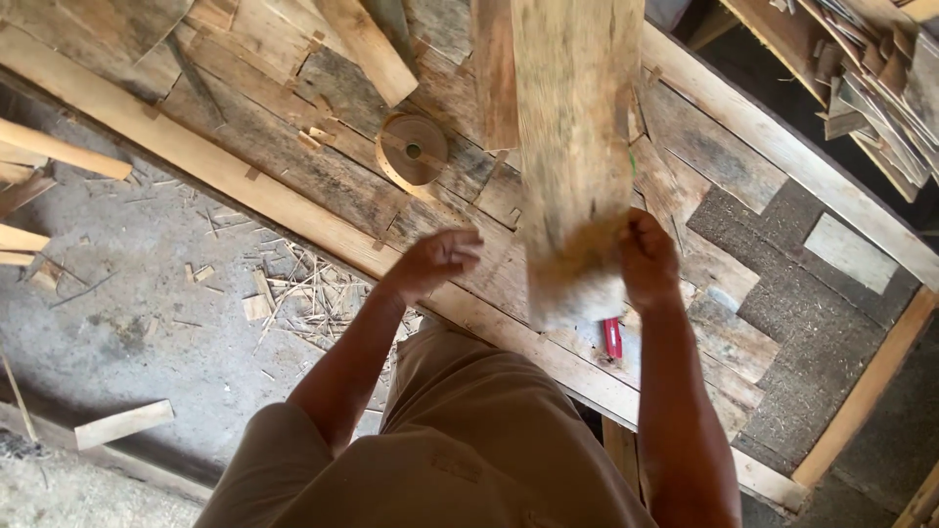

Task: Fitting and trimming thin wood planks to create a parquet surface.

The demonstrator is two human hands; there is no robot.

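A long, rough wooden plank point(572, 147) runs from the top of the head view down to its blurred near end above the workbench point(293, 176). My right hand point(646, 259) grips the plank's right edge near that end. My left hand point(435, 259) hovers just left of the plank with fingers apart and holds nothing. A small red object point(612, 337) lies on the bench under the plank's end.
A roll of tan tape point(413, 149) lies on the bench beyond my left hand, with other boards point(367, 44) nearby. Wood offcuts and shavings point(293, 284) litter the concrete floor at left. Stacked wood pieces point(880, 78) fill the top right.
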